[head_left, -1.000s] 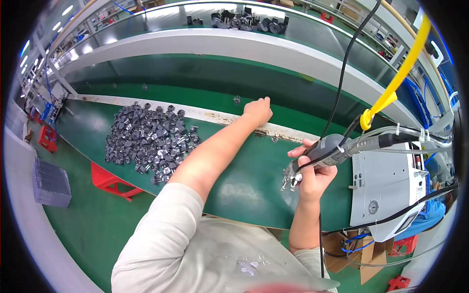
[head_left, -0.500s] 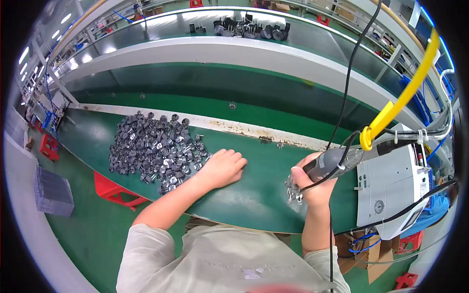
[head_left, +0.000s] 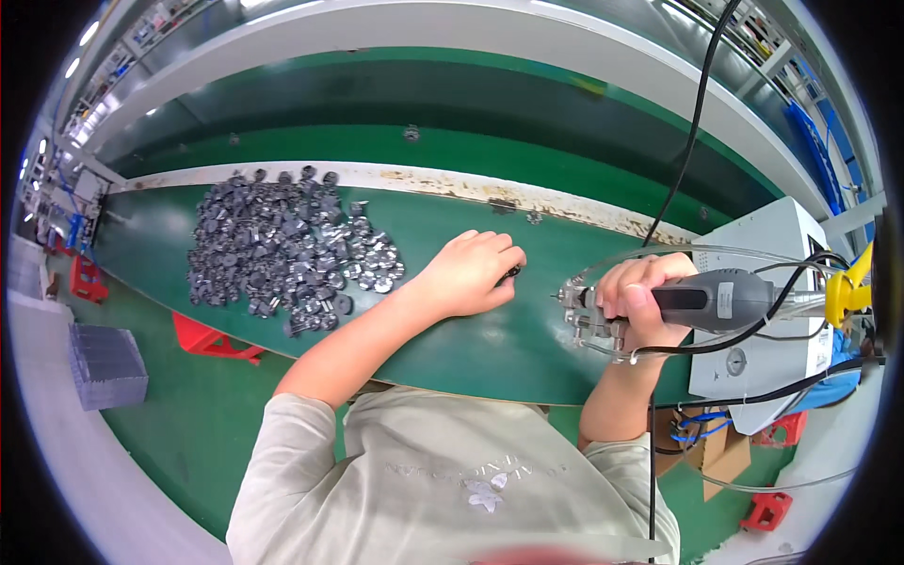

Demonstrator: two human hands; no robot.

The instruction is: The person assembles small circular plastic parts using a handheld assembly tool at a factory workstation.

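Smooth, rounded grey tool (head_left: 730, 299) fills the curled right hand (head_left: 650, 294); left hand (head_left: 474, 273) pinches a dark part (head_left: 510, 274)

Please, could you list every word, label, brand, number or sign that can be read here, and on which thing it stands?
Shirt: lettering around a pale flower, partly distorted by folds; I do not copy it.
Grey electric screwdriver in the right hand: pale label, too small to read.
White box-shaped machine: round dial, markings too small to read.
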